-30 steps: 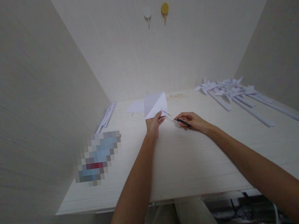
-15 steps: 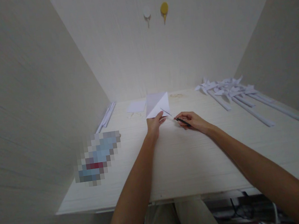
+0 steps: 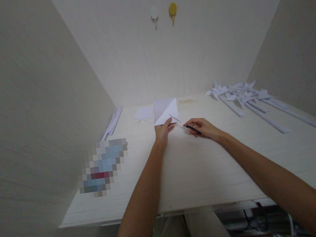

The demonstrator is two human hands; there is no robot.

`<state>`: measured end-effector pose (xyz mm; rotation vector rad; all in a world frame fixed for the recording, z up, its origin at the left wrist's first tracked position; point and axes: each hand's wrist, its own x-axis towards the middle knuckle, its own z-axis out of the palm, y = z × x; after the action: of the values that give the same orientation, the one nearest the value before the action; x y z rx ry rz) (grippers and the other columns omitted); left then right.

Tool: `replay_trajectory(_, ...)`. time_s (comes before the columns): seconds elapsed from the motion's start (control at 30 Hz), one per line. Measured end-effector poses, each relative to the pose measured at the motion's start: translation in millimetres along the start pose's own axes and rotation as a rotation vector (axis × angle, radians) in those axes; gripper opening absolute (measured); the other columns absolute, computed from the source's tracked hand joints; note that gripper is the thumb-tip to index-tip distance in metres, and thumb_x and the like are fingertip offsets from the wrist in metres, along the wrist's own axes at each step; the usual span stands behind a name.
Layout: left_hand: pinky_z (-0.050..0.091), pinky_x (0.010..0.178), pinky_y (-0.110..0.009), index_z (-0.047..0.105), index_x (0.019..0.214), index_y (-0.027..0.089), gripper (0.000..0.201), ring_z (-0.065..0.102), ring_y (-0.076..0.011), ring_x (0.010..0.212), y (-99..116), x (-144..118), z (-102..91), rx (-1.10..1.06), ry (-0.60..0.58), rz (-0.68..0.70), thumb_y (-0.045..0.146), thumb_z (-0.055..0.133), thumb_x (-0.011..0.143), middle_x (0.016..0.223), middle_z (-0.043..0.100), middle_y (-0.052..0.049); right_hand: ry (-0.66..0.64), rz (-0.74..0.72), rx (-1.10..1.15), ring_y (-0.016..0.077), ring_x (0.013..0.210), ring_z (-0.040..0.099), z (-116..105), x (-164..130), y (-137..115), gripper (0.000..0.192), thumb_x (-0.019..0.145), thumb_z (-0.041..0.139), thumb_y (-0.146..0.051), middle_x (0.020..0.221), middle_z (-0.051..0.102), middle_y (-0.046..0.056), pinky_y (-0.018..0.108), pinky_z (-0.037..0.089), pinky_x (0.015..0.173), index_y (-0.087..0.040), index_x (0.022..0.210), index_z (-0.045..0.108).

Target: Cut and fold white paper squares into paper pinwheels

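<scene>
A pale wood-grain desk (image 3: 212, 173) fills the lower view, boxed in by three light walls. Far to the right of the fingers, well apart from them, lies a heap of white paper pinwheels (image 3: 239, 93) with long rolled paper sticks (image 3: 266, 119) running toward the near edge. Well to the left of the fingers sits a blurred blue and red item (image 3: 103, 167), and beyond it, against the left wall, a few more rolled paper sticks (image 3: 112, 123) lie side by side. High above the fingers two small hooks hang on the back wall, one white (image 3: 154, 14) and one yellow (image 3: 172, 10).

The folded white paper (image 3: 165, 110) stands up off the desk just above the fingers of the left hand (image 3: 162, 131), which pinch its lower edge between thumb and fingertips. It shows as a square-like sheet with a diagonal crease, one half lit, the other in soft grey shade. Just left of it and behind, a smaller flat paper sheet (image 3: 143, 113) rests on the desk.

The right hand (image 3: 203, 127) is closed around the dark handles of a pair of scissors (image 3: 184, 125); the thin blades point up and left from the fingers and meet the paper's lower right edge. Whether the blades are parted is too small to tell. Nothing lies between the two hands but bare desk.
</scene>
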<state>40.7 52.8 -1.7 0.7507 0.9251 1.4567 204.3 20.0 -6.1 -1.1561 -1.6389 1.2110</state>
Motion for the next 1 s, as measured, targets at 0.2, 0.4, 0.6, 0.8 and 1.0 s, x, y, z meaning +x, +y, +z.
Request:
replay_trajectory(0.2, 0.048, 0.055, -0.022, 0.062, 0.084, 0.013, 0.023, 0.061, -0.0107, 0.055, -2, 1, -1.1, -0.002, -0.008, 0.009, 0.007, 0.064, 0.063, 0.079, 0.066, -0.004, 0.000, -0.004, 0.004, 0.0058, 0.043, 0.037, 0, -1, 0, 0.037, 0.063, 0.063, -0.041, 0.052, 0.044, -0.005, 0.021, 0.022, 0.042, -0.015, 0.088, 0.057)
replay_trajectory(0.4, 0.048, 0.054, -0.021, 0.062, 0.088, 0.014, 0.026, 0.061, -0.0104, 0.056, -3, 2, -2.1, 0.003, -0.022, 0.007, 0.009, 0.065, 0.063, 0.080, 0.067, -0.004, -0.004, -0.029, 0.000, 0.0054, 0.043, 0.035, -1, 0, 2, 0.036, 0.064, 0.063, -0.039, 0.053, 0.042, -0.006, 0.021, 0.022, 0.042, -0.014, 0.089, 0.057)
replay_trajectory(0.6, 0.047, 0.055, -0.021, 0.061, 0.088, 0.012, 0.026, 0.061, -0.0103, 0.056, -1, 0, -0.8, 0.013, -0.021, 0.002, 0.009, 0.064, 0.062, 0.080, 0.066, -0.005, 0.005, -0.075, -0.010, 0.0050, 0.043, 0.034, -1, 1, 4, 0.034, 0.065, 0.061, -0.036, 0.052, 0.042, -0.006, 0.021, 0.023, 0.042, -0.013, 0.089, 0.058)
replay_trajectory(0.8, 0.046, 0.052, -0.018, 0.060, 0.081, 0.012, 0.018, 0.058, -0.0077, 0.055, 1, 2, -1.6, -0.076, 0.038, -0.005, 0.007, 0.063, 0.064, 0.074, 0.065, -0.002, 0.013, -0.087, -0.013, 0.0051, 0.042, 0.034, -1, 2, 7, 0.034, 0.065, 0.061, -0.037, 0.050, 0.042, -0.006, 0.021, 0.023, 0.042, -0.013, 0.089, 0.059)
replay_trajectory(1.0, 0.045, 0.051, -0.017, 0.058, 0.077, 0.011, 0.014, 0.056, -0.0069, 0.054, 1, 8, -6.1, -0.150, 0.127, 0.031, 0.008, 0.064, 0.064, 0.068, 0.062, -0.002, 0.013, -0.077, -0.011, 0.0057, 0.044, 0.036, -2, 5, 12, 0.035, 0.064, 0.062, -0.038, 0.053, 0.043, -0.005, 0.021, 0.024, 0.042, -0.013, 0.088, 0.059)
